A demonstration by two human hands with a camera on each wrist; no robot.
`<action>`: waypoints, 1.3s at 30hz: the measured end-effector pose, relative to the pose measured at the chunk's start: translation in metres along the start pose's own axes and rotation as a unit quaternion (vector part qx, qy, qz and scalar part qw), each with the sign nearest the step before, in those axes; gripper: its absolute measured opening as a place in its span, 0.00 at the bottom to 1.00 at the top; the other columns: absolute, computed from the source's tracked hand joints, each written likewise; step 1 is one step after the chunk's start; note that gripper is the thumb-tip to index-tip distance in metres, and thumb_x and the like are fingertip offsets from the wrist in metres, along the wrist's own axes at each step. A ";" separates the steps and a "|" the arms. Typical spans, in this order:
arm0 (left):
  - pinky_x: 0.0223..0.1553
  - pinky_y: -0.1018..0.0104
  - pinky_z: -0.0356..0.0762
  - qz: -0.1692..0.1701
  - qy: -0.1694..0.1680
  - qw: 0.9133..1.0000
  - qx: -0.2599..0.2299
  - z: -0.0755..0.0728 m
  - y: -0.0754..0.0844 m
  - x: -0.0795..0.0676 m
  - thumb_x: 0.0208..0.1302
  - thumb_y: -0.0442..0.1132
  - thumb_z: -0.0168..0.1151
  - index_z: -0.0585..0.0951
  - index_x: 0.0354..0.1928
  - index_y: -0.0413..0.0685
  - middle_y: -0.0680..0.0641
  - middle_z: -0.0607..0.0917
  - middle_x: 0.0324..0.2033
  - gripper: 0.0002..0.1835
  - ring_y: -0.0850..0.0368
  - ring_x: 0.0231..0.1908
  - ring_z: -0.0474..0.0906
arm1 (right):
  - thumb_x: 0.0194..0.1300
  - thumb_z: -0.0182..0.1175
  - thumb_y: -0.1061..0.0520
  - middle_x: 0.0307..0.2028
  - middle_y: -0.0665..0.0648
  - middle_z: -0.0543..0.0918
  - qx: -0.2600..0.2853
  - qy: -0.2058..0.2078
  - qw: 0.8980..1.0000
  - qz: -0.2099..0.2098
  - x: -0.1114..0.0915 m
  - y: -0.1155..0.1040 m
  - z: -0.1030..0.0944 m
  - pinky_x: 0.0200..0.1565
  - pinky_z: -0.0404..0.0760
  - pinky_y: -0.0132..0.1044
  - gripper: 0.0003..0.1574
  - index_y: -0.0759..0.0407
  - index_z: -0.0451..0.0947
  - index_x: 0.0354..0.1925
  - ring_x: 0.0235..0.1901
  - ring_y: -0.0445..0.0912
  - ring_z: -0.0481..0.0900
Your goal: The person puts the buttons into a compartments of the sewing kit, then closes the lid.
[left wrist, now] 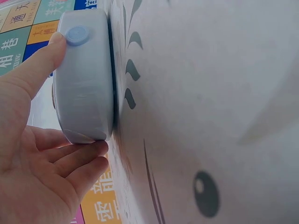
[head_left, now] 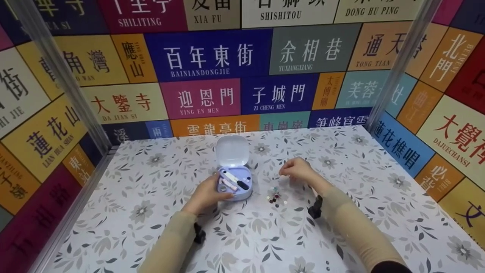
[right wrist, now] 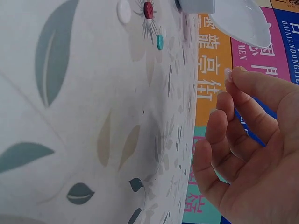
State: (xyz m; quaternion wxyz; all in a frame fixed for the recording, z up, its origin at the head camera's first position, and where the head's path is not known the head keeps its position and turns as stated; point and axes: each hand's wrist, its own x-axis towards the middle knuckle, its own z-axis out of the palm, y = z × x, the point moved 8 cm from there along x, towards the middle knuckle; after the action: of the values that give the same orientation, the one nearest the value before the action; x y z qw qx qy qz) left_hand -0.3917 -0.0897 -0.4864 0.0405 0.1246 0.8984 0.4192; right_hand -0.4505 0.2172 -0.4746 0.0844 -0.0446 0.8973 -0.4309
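Observation:
A lavender sewing-kit box [head_left: 239, 195] stands on the table with its white lid [head_left: 232, 151] raised. My left hand [head_left: 206, 195] grips its left side. In the left wrist view the thumb rests by the round front latch [left wrist: 77, 35] and the fingers bear on the box's side. Inside lie a dark-ended white stick [head_left: 241, 184] and other small pieces. Several loose buttons [head_left: 276, 205] lie right of the box; a red button [right wrist: 148, 10] and a teal button [right wrist: 160, 42] show in the right wrist view. Above the table, my right hand [head_left: 299, 169] pinches a small pale button [right wrist: 228, 74], partly hidden by the fingertips.
A white tablecloth [head_left: 151, 235] with grey leaves and flowers covers the table. Colourful lettered panels [head_left: 208, 57] stand behind and on both sides, with metal posts [head_left: 398, 64] at the corners. Two small dark dots [head_left: 327, 265] show near the front edge.

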 end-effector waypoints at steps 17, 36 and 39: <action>0.68 0.49 0.57 0.025 0.001 0.999 0.038 -0.001 0.003 0.003 0.47 0.54 0.76 0.59 0.72 0.36 0.36 0.67 0.67 0.55 0.40 0.65 0.64 | 0.60 0.66 0.53 0.34 0.54 0.85 0.011 -0.010 1.000 -0.021 0.000 -0.009 0.003 0.40 0.80 0.52 0.08 0.56 0.86 0.34 0.29 0.47 0.77; 0.69 0.50 0.54 -0.002 -0.003 1.000 0.026 0.001 0.000 0.003 0.46 0.55 0.76 0.57 0.73 0.39 0.38 0.65 0.69 0.57 0.42 0.67 0.61 | 0.60 0.67 0.53 0.33 0.53 0.85 0.002 -0.015 1.000 -0.028 0.008 -0.024 0.012 0.36 0.80 0.44 0.08 0.57 0.86 0.35 0.28 0.45 0.77; 0.69 0.50 0.55 0.002 0.000 1.000 0.025 0.000 0.000 0.002 0.47 0.54 0.76 0.57 0.73 0.38 0.37 0.65 0.68 0.57 0.41 0.67 0.62 | 0.59 0.67 0.53 0.32 0.51 0.85 0.002 -0.017 0.999 -0.032 0.010 -0.026 0.015 0.34 0.79 0.39 0.09 0.57 0.86 0.35 0.29 0.45 0.78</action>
State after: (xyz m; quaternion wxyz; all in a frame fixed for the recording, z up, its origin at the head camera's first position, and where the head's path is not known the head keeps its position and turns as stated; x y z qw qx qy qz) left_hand -0.3935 -0.0888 -0.4863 0.0366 0.1279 0.9084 0.3963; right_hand -0.4569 0.1881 -0.4645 0.0861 -0.0800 0.8929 -0.4346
